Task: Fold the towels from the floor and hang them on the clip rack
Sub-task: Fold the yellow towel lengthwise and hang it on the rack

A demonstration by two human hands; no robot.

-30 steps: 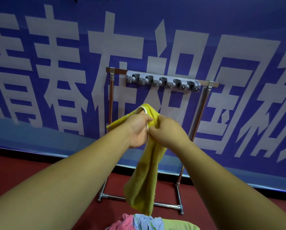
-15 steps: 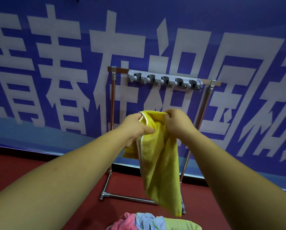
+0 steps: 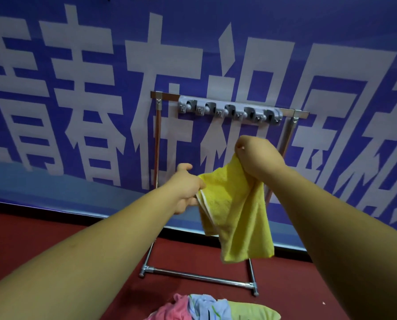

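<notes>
Head view, and the yellow towel (image 3: 235, 211) is up in the air in front of the clip rack (image 3: 157, 139), gripped by both hands. The right hand (image 3: 257, 155) is the high one, fist curled tight round the towel's top corner, and the cloth drops from that fist with its long axis running down toward the red floor (image 3: 43, 241). The left hand (image 3: 188, 190) sits lower and to the side, pinching the white-trimmed edge between thumb and fingers and drawing it outward, so the top edge slopes up from left to right.

What matters is the grey clip bar (image 3: 229, 109). It lies above and beyond the towel, well apart from the cloth, and all five clips look unused. The right hand is plainly the nearer one, just below the bar's right end, so I'd expect that corner to be the first to reach a clip. The fold looks loose to me, layers not yet squared.

Down at the bottom edge, a pile of towels (image 3: 206, 308), pink, blue and green, waits on the floor.
</notes>
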